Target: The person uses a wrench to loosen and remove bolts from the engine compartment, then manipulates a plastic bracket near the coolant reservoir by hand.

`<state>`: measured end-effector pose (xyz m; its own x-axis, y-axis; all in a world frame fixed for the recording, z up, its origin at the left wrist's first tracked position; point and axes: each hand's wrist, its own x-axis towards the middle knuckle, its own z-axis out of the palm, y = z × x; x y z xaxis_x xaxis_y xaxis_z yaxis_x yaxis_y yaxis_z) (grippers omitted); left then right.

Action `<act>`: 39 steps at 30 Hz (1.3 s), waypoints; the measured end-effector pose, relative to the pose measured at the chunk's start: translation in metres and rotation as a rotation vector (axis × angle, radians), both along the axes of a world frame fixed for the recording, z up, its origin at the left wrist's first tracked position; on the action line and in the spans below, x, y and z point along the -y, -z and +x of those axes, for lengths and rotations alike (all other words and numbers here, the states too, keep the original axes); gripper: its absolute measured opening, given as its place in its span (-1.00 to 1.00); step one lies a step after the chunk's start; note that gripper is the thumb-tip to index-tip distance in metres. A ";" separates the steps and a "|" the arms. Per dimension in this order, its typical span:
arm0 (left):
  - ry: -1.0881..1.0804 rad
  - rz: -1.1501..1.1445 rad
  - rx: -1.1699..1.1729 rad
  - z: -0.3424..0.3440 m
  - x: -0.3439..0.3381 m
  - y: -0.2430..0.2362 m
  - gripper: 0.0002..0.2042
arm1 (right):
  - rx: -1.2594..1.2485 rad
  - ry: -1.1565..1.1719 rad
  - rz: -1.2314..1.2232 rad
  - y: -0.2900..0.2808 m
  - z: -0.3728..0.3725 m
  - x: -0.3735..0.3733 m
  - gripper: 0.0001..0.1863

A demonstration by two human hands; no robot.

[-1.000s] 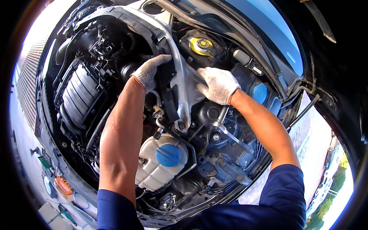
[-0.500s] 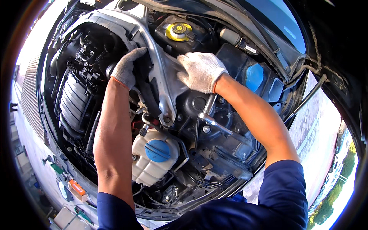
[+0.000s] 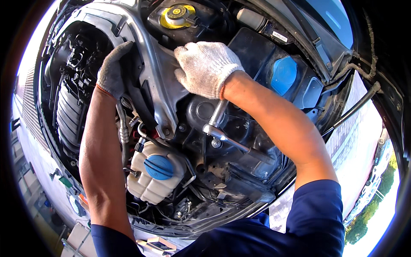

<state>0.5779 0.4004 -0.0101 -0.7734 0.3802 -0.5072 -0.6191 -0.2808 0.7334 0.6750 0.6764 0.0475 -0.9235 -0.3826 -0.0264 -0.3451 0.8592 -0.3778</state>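
Across the engine bay runs a silver metal brace (image 3: 153, 79), with a glove-covered hand on each side. My left hand (image 3: 113, 70), in a greyish knit glove, closes over the dark left edge of the brace; its thumb is hidden. On the opposite side, my right hand (image 3: 207, 68), in a whiter glove, has its fingers curled against the brace's grey plate, the fingertips partly out of sight. Below my right wrist, a chrome ratchet wrench (image 3: 231, 140) with an upright extension bar (image 3: 219, 113) rests over a black cover (image 3: 198, 110). Neither hand touches it.
A pale coolant tank (image 3: 150, 188) with a blue cap (image 3: 158, 167) sits near my left forearm. Ahead is a dark reservoir with a yellow-ringed cap (image 3: 177, 15). The ribbed engine cover (image 3: 70, 109) lies left, a blue panel (image 3: 283, 76) right. A prop rod (image 3: 355, 105) edges the right.
My view has shifted, so the engine bay and both hands appear farther left. Both hands keep their places on the brace, and the ratchet wrench lies as before.
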 end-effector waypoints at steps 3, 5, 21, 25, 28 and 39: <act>-0.031 0.020 0.022 0.005 -0.002 -0.006 -0.74 | -0.008 -0.027 0.002 0.003 -0.002 -0.001 -0.69; -0.023 -0.066 0.039 0.004 0.004 -0.004 -0.74 | 0.001 -0.041 -0.008 0.004 -0.004 0.000 -0.69; -0.137 -0.210 -0.025 0.020 -0.023 -0.028 -0.76 | -0.064 -0.057 -0.042 0.009 -0.001 0.000 -0.70; -0.136 -0.182 -0.002 0.021 -0.037 -0.034 -0.74 | -0.091 -0.053 0.027 0.006 -0.002 0.000 -0.70; -0.179 -0.228 -0.001 0.020 -0.042 -0.035 -0.73 | -0.084 -0.039 0.020 0.005 -0.006 -0.004 -0.68; -0.120 0.082 0.174 0.021 -0.031 -0.037 -0.77 | -0.127 -0.033 0.007 -0.002 0.000 0.014 -0.54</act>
<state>0.5984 0.4318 0.0265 -0.7190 0.3361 -0.6083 -0.6929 -0.4141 0.5903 0.6748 0.6622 0.0499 -0.9063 -0.4134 0.0876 -0.4184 0.8487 -0.3235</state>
